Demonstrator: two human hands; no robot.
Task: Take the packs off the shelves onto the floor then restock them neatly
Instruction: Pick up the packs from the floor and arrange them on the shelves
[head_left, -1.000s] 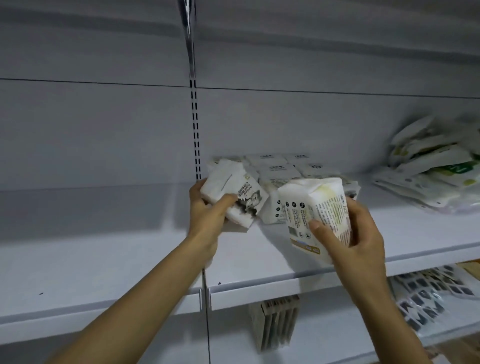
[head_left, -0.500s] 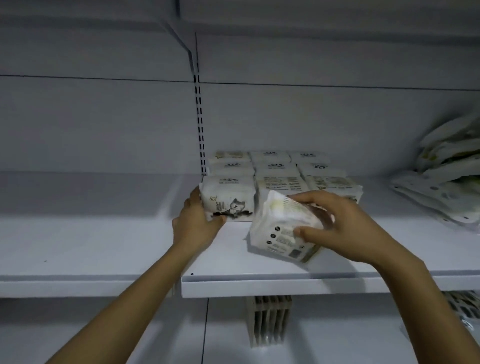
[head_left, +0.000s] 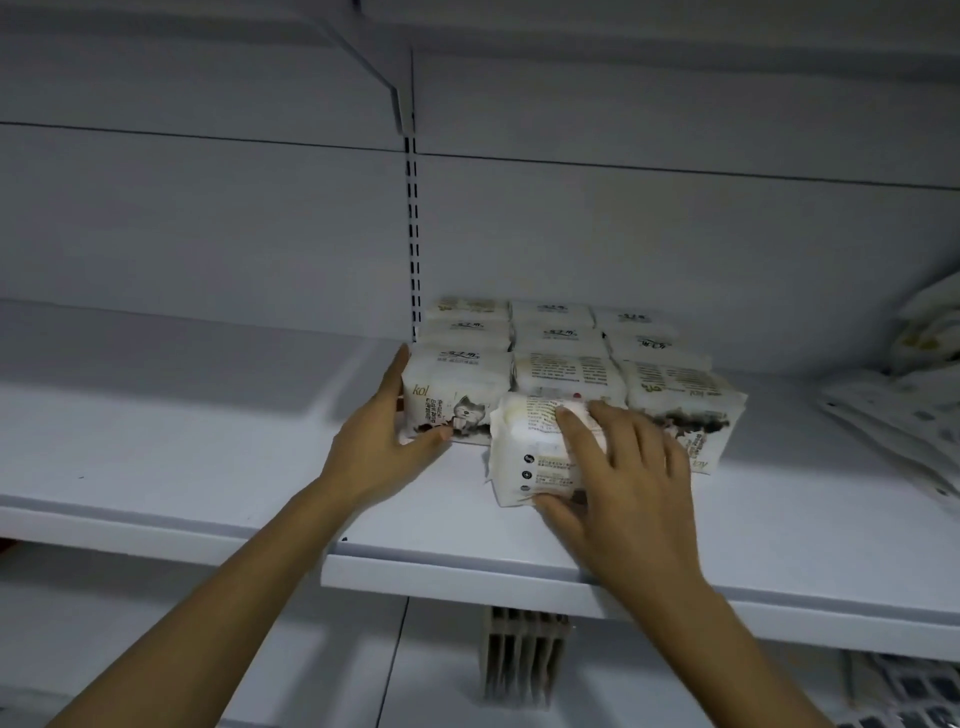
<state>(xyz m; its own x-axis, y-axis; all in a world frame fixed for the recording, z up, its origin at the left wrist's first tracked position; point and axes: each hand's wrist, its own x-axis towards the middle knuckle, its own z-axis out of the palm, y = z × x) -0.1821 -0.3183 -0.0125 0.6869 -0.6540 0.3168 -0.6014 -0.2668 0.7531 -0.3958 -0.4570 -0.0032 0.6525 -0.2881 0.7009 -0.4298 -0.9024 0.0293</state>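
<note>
Several white tissue packs stand in rows at the back of a white shelf (head_left: 260, 467). My left hand (head_left: 384, 441) holds the front-left pack (head_left: 457, 395), the one with a cat picture, fingers flat on its left side and thumb on its front. My right hand (head_left: 618, 478) grips another white pack (head_left: 530, 452) that sits on the shelf in front of the middle row, fingers over its top and thumb under its near edge.
A loose heap of flat white pouches (head_left: 904, 410) lies on the same shelf at the right. Below, a row of thin upright packs (head_left: 519, 660) stands on the lower shelf. A slotted upright (head_left: 413, 234) divides the back wall.
My left hand set its cat pack down in the front-left row. My right hand brought its pack lower and forward until it rests on the shelf.
</note>
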